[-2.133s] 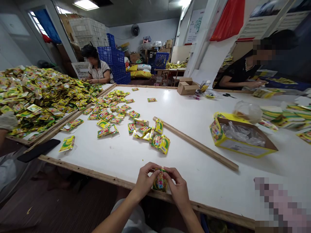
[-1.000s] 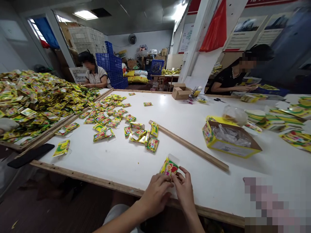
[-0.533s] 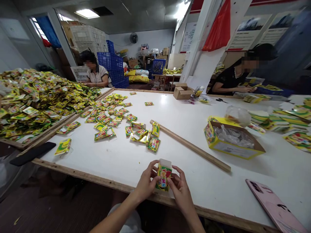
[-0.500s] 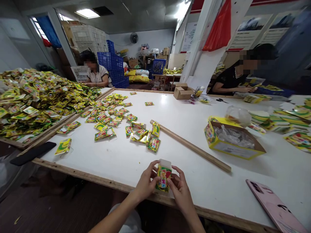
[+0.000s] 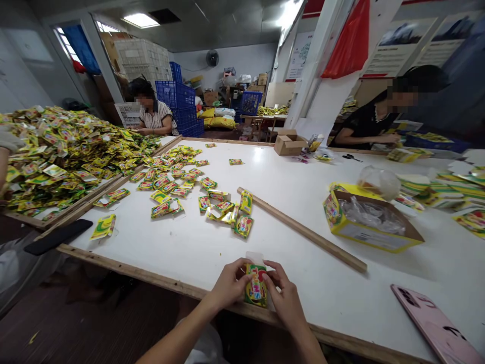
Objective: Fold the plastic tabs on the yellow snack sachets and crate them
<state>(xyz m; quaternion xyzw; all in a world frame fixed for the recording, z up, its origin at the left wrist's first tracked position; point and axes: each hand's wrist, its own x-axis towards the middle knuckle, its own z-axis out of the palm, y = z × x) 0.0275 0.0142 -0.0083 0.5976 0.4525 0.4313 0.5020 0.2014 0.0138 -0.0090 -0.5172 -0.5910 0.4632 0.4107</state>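
A small yellow-green printed carton (image 5: 256, 289) stands near the table's front edge, its pale top flap (image 5: 254, 258) up. My left hand (image 5: 232, 282) grips its left side, with the thumb on the printed front. On the right side my right hand (image 5: 282, 289) pinches it, thumb on the front and fingertips at the upper corner. Whether the carton holds anything I cannot see. Beyond my hands lie several similar cartons, the closest being an upright one (image 5: 246, 201) and a tilted one (image 5: 243, 226).
A wooden strip (image 5: 303, 230) crosses the white table (image 5: 197, 258). To the right are a display box (image 5: 373, 237) with clear plastic bags and a pink phone (image 5: 435, 323). A large carton heap (image 5: 76, 146) fills the left table. Two people sit across; another person's arm (image 5: 4, 162) shows at left.
My right fingers have closed in on the carton's upper right corner, and its front faces me a bit more squarely. Another person's arm has appeared at the left edge. The view has shifted slightly.
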